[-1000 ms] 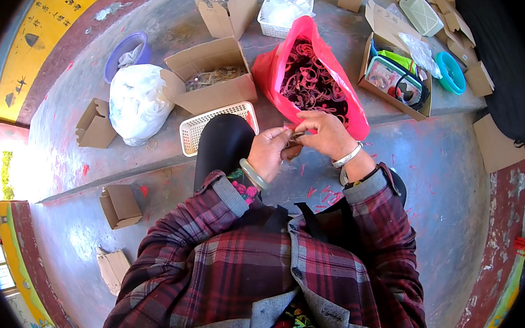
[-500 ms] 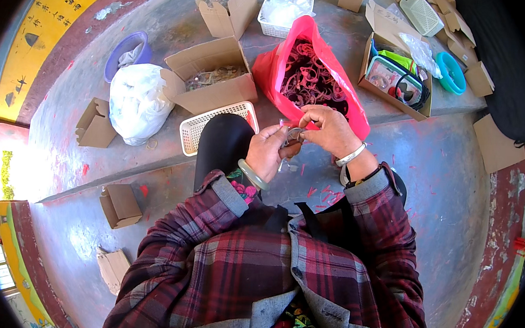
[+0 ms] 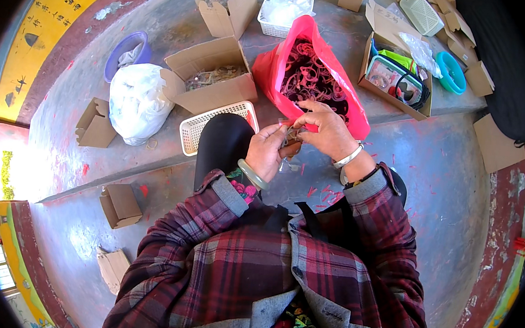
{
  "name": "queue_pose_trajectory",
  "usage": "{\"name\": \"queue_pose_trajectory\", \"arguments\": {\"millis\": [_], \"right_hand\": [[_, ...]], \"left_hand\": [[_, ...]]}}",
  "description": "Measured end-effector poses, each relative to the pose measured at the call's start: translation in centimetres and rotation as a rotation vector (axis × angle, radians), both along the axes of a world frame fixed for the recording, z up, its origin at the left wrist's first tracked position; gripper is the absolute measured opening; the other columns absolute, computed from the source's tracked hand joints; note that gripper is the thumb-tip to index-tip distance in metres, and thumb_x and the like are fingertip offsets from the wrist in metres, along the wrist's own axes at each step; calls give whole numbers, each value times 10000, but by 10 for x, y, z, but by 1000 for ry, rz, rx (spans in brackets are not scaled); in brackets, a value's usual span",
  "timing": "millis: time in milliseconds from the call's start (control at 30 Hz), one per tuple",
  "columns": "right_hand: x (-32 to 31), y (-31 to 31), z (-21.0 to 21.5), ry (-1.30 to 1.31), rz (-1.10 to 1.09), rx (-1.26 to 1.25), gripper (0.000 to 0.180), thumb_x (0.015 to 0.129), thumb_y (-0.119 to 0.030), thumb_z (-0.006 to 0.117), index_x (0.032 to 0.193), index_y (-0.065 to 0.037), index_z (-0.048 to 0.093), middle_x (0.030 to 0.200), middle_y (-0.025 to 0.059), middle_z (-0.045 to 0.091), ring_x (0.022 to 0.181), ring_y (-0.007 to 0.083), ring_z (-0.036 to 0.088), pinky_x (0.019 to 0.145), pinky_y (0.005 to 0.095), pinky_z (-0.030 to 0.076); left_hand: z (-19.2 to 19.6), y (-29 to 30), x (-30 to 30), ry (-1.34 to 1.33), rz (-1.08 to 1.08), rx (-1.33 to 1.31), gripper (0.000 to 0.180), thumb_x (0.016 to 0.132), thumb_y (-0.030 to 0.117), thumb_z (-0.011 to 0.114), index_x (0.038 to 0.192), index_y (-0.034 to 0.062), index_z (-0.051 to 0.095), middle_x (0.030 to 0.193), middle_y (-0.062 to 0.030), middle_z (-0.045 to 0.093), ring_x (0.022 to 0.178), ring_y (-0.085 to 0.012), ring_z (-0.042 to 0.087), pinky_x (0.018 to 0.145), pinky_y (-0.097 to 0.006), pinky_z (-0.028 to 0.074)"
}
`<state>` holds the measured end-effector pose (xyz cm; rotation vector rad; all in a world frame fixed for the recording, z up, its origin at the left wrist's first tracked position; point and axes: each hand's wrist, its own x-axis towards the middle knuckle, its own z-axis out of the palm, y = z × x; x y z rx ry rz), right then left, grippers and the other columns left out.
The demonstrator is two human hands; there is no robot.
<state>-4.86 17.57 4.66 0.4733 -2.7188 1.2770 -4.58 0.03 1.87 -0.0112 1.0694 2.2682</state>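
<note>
My left hand is closed in a pinch, thumb and forefinger pressed together. Its fingertips meet those of my right hand, which is pinched as well, with its other fingers raised. Between them is a small, thin bundle of looped bands, mostly covered by the fingers; its exact kind is too small to tell. Just beyond my hands stands a pink-red bag, wide at the mouth, full of dark red and pink loops like hair ties. A cream plastic basket sits by my left knee.
Left of the bag, a cardboard box holds thin looped pieces, with a stuffed white plastic bag beside it. A box of mixed items and a teal basin stand at the right. A step edge crosses the floor.
My right hand has shifted slightly left and down, its fingertips closer to the left ones. My left hand stays almost in place, and the bag and boxes have not moved.
</note>
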Motion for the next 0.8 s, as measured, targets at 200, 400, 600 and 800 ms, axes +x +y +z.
{"name": "queue_pose_trajectory", "arguments": {"millis": [200,400,600,800], "right_hand": [[0,-4,1,-13,-22,-78,138,597,-80,668,721,-46,617,1135,190,532,1082,350,480,927,394,383],[7,-21,17,450,-64,176,62,609,-60,598,665,-35,599,1006,134,564,981,310,501,811,395,410],[5,-24,17,485,24,228,25,651,-81,551,655,-57,544,759,45,538,812,239,507,677,366,398],[3,-21,11,469,66,205,25,653,-74,553,646,-68,529,654,50,529,729,250,519,627,360,405]], "left_hand": [[1,2,2,20,23,-80,273,943,191,423,1084,-29,501,919,-105,592,767,-191,615,612,-278,450],[9,7,4,-91,138,15,243,916,191,462,1016,-14,545,805,-56,563,697,-160,575,610,-280,435],[10,3,2,-119,141,31,246,909,193,464,1007,-9,564,765,-44,543,708,-174,574,624,-301,440],[11,4,3,-126,162,18,276,907,206,470,1059,-10,552,802,-59,570,732,-188,589,633,-303,442]]}}
